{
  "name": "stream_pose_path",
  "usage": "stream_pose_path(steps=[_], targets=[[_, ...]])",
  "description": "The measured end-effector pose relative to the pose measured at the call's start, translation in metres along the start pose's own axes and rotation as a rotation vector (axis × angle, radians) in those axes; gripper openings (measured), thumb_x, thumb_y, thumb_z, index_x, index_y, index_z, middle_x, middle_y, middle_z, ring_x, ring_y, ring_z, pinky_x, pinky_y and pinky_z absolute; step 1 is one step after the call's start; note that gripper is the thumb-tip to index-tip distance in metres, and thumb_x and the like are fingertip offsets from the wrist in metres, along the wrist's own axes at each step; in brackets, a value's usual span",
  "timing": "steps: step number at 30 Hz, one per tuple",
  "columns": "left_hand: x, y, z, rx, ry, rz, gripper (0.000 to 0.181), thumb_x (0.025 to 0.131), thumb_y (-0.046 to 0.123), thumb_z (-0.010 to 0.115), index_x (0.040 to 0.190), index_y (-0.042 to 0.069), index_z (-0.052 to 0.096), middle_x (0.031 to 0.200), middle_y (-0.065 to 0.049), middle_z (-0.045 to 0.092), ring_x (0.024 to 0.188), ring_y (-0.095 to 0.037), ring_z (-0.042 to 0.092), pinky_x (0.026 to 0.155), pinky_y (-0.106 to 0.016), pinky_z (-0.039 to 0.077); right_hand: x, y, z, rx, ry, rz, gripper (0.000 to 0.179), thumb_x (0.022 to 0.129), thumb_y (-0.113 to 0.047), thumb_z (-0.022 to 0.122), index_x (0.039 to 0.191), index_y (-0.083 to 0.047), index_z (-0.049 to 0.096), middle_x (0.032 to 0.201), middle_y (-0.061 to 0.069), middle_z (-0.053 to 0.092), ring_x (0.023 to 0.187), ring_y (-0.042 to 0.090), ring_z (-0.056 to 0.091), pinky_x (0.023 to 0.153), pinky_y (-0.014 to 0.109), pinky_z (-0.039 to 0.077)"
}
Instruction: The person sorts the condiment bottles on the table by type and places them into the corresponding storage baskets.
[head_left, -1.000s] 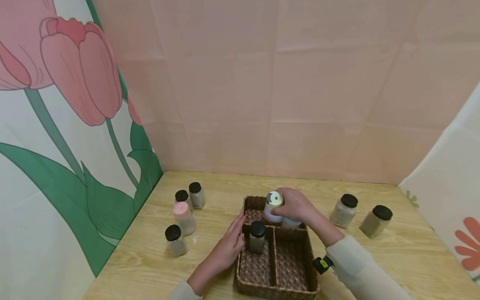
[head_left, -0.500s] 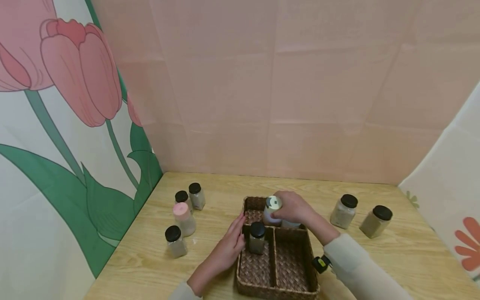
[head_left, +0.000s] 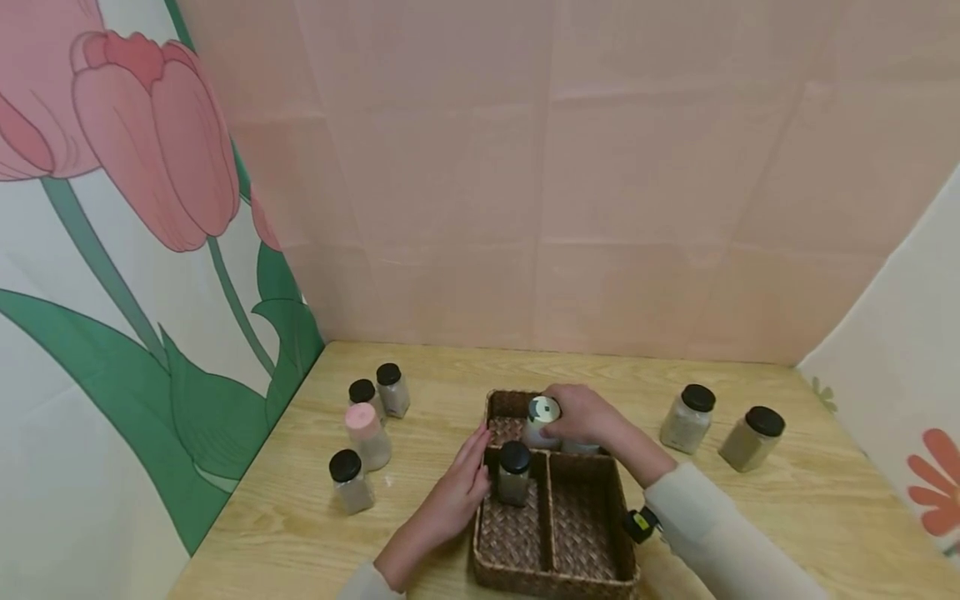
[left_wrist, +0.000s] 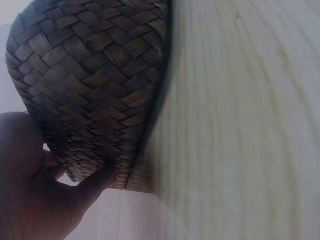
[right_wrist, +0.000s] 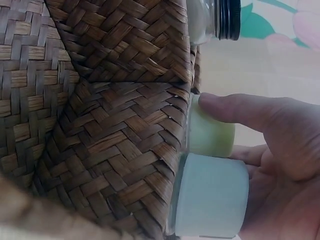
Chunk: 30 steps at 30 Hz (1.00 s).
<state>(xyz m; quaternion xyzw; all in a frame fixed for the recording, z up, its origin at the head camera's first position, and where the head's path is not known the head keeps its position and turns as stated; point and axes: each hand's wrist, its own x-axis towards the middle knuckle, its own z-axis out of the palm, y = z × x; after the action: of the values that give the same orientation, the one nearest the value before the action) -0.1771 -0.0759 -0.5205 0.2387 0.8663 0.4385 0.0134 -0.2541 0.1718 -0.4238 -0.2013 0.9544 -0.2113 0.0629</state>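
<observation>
My left hand (head_left: 453,492) holds the left wall of the brown woven basket (head_left: 555,579); in the left wrist view one digit (left_wrist: 100,180) presses against the outer wall. In the back compartment, my right hand (head_left: 588,414) grips a jar with a pale yellow-green lid (head_left: 543,409), which stands upright with its lower part hidden by the divider. The thumb lies on that lid (right_wrist: 212,132) in the right wrist view. Next to it is a jar with a pale blue lid (right_wrist: 212,195), mostly covered by my hand in the head view. A black-lidded jar (head_left: 513,477) stands in the front left compartment.
Left of the basket, a pink-lidded jar (head_left: 367,435) stands among several black-lidded jars (head_left: 351,481) on the wooden table (head_left: 277,517). Two more black-lidded jars, one clear (head_left: 687,419) and one darker (head_left: 752,439), are at the right. A curtain (head_left: 540,208) hangs behind.
My right hand has lowered the yellow-green-lidded jar further into the back compartment, shifting it slightly left. The left hand has stayed at the basket's left wall.
</observation>
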Motion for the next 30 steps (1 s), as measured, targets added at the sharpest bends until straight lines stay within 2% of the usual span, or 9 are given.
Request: stream_pose_path(steps=[4,9,13,22,30], targets=[[0.000,0.002,-0.001,0.003,-0.003,-0.007,0.057,0.110,0.020,0.036,0.163,0.013,0.019,0.170,-0.003,0.014,0.153,-0.026,0.023,0.118,-0.051,0.031,-0.002,-0.002,-0.006,-0.007,0.005,-0.008,0.047,0.086,-0.023,0.082,0.123,-0.002,0.063,0.107,0.009,0.068,0.088,0.022,0.062,0.072,0.040,0.051],[-0.001,0.003,-0.002,-0.003,-0.011,-0.018,0.057,0.109,0.018,0.037,0.163,0.011,0.020,0.170,-0.003,0.014,0.153,-0.025,0.022,0.119,-0.051,0.029,-0.007,-0.005,-0.017,0.001,0.004,-0.004,0.061,0.092,-0.029,0.076,0.140,0.001,0.054,0.130,0.019,0.063,0.111,0.034,0.064,0.087,0.050,0.054],[-0.001,0.003,-0.002,-0.003,-0.008,-0.016,0.057,0.109,0.017,0.037,0.163,0.010,0.020,0.170,-0.003,0.014,0.153,-0.025,0.022,0.119,-0.050,0.029,-0.011,-0.007,-0.025,0.043,0.011,0.005,0.062,0.093,-0.029,0.074,0.143,0.000,0.052,0.139,0.022,0.058,0.120,0.039,0.061,0.093,0.053,0.053],[-0.002,0.001,0.001,0.001,-0.001,-0.013,0.058,0.109,0.018,0.037,0.163,0.013,0.019,0.170,-0.003,0.014,0.153,-0.025,0.022,0.119,-0.051,0.029,-0.023,-0.002,-0.033,0.080,0.056,0.010,0.061,0.095,-0.030,0.072,0.143,0.001,0.051,0.140,0.024,0.056,0.124,0.044,0.057,0.095,0.057,0.051],[-0.001,0.002,-0.001,0.011,0.001,-0.011,0.057,0.109,0.017,0.037,0.163,0.012,0.020,0.170,-0.003,0.014,0.153,-0.026,0.023,0.119,-0.051,0.029,-0.035,0.009,-0.046,0.056,0.108,0.007,0.064,0.095,-0.035,0.071,0.144,0.002,0.051,0.141,0.026,0.056,0.124,0.045,0.057,0.093,0.059,0.051]])
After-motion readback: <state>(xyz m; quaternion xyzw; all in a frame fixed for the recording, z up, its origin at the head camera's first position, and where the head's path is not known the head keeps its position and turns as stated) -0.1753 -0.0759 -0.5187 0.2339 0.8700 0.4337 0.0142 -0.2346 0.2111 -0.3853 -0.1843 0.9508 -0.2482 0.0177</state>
